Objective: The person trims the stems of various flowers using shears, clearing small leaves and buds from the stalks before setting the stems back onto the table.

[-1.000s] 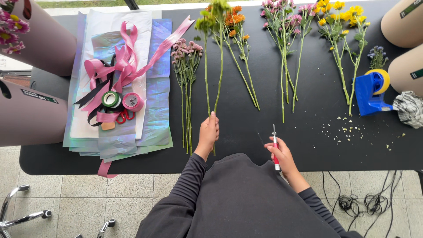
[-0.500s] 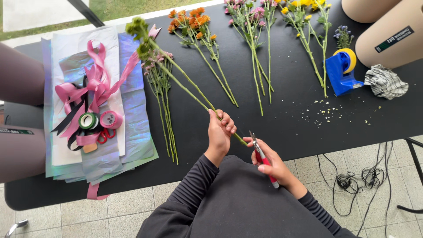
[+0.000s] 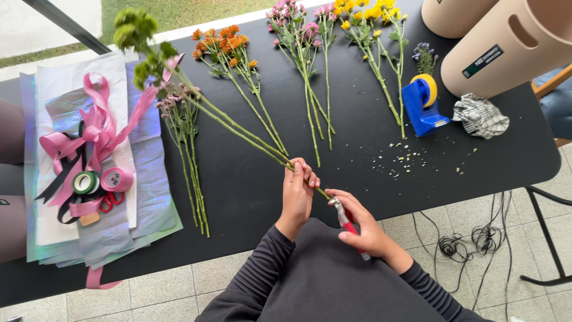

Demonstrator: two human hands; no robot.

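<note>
Now, clamped the left hand (image 3: 298,194) round the stems (image 3: 238,128), low down near the cut ends, fingers wrapped tight. Held those stems clear of the table (image 3: 369,179), slanting up and away from the left hand, with the green heads (image 3: 134,30) far out beyond it to the left.

Closed the right hand (image 3: 363,229) round the red-handled snips (image 3: 344,217), just right of the left hand and almost touching it. Pointed the metal tip at the stem ends poking out below the left fist. Could not tell whether open or closed at the blades, being small and partly hidden by the thumb.

Looked like the trimming step: stem ends presented, snips right at them, no cut visible yet. Called, by the look of it, for blades set square across the stems just below the left fist, a firm hold above, and fingertips well out of the bite.

Elsewhere, found a mauve bunch (image 3: 179,113) lying flat to the left of the left hand, and orange flowers (image 3: 223,42) straight ahead of it. Spotted pale scraps (image 3: 411,158) scattered just beyond the right hand, then a blue tape dispenser (image 3: 423,107) and a checked cloth (image 3: 479,116) farther out to its right. Noted pink ribbon (image 3: 95,131) on wrapping sheets (image 3: 149,197), well off to the left of the left hand.
</note>
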